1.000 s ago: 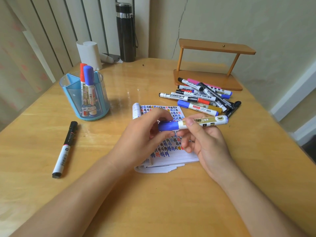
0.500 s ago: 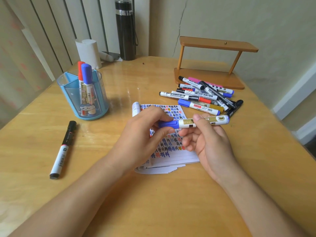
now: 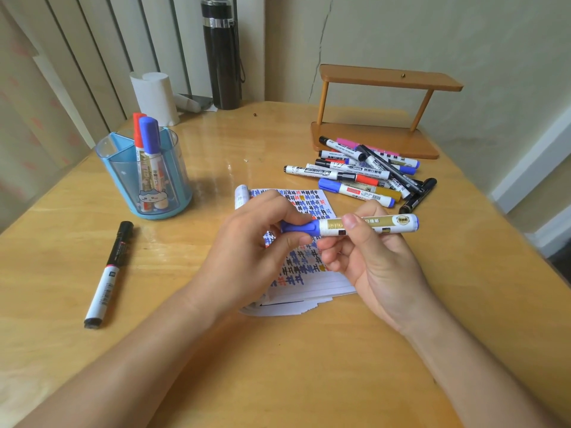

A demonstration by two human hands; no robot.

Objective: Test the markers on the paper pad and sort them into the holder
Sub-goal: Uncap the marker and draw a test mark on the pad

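Wooden shelf point(image 3: 390, 81) stands behind the marker pile point(image 3: 355, 175).

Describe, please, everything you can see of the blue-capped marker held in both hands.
The blue-capped marker looks plastic: a white barrel with a gold label band, a blue cap and a blue end plug. It is held roughly level above the paper pad, cap toward the person's left. The left hand grips the cap, which sits against the barrel; the right hand pinches the barrel, thumb on top.
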